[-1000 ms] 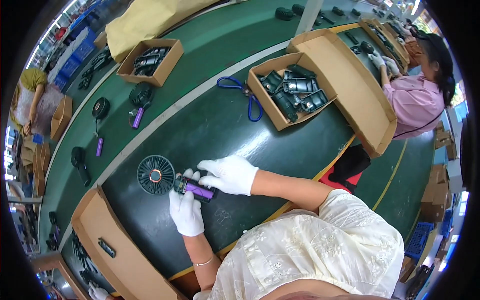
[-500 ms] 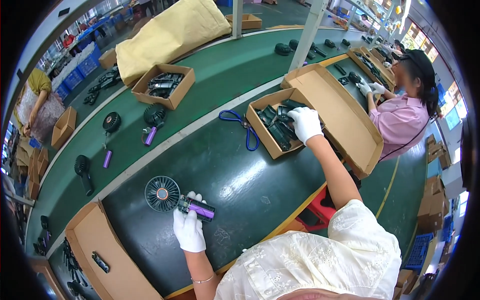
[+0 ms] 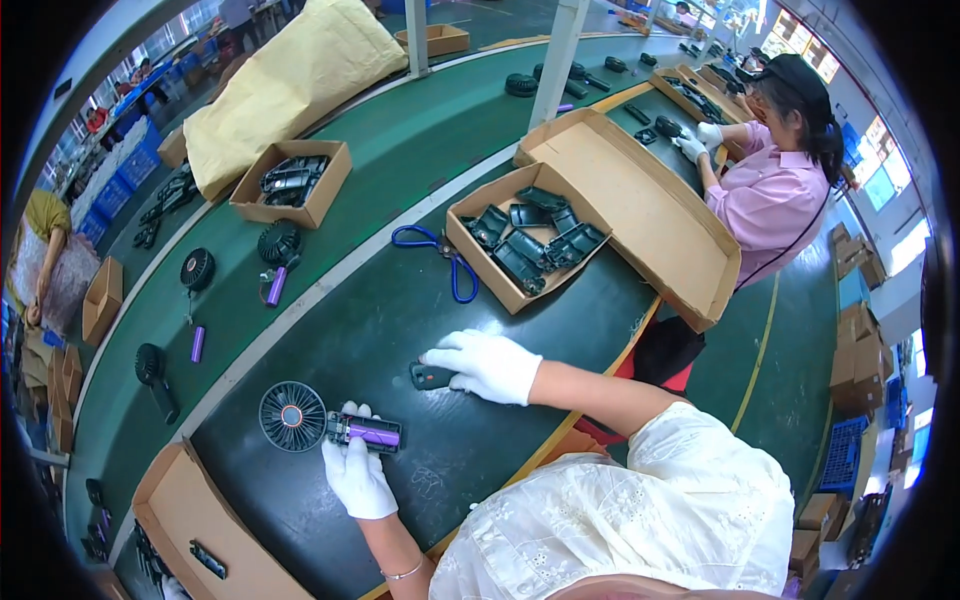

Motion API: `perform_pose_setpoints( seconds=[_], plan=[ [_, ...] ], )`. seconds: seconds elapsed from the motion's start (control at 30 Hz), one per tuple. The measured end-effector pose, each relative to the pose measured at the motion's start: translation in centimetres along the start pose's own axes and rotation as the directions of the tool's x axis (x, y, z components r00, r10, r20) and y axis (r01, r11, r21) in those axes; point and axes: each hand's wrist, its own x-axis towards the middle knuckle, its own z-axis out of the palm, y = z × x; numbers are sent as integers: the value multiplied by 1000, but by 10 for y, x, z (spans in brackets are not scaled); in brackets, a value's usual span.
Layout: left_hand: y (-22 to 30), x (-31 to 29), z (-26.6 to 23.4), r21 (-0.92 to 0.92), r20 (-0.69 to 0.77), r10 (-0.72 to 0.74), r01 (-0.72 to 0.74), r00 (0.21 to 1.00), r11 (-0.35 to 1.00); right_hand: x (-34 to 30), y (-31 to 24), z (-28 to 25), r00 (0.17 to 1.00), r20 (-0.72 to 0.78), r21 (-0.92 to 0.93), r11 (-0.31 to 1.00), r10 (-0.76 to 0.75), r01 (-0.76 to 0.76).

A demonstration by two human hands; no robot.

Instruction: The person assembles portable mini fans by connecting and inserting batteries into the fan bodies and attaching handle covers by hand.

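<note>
On green table (image 3: 270,490), toward left: small fan (image 3: 292,416), handle open, purple battery (image 3: 375,433) lying lengthwise in it. Left hand (image 3: 358,482) clamped round handle, some fingers behind. Right hand (image 3: 487,366) well apart from fan, fingers closed on dark cover (image 3: 430,376). Done, seemingly: battery in. Left to do, seemingly: handle bare, no cover on. More covers in box (image 3: 570,272). Hard to tell: wiring, battery's fit, whether held cover touches table; its near end under right hand.
</note>
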Motion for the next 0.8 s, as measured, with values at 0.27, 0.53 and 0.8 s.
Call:
perform_pose_setpoints(
  seconds=[0.27,0.53,0.8],
  plan=[
    [-2,8,7,131,16,-33,30,999,991,6,-17,-2,999,-4,-202,978,53,-52],
    [-6,7,16,479,-72,43,-3,996,878,32,-70,36,998,-50,156,987,-26,34],
    [0,1,11,310,37,-130,113,991,944,36,-74,48,999,-49,40,999,20,-18]
  ],
)
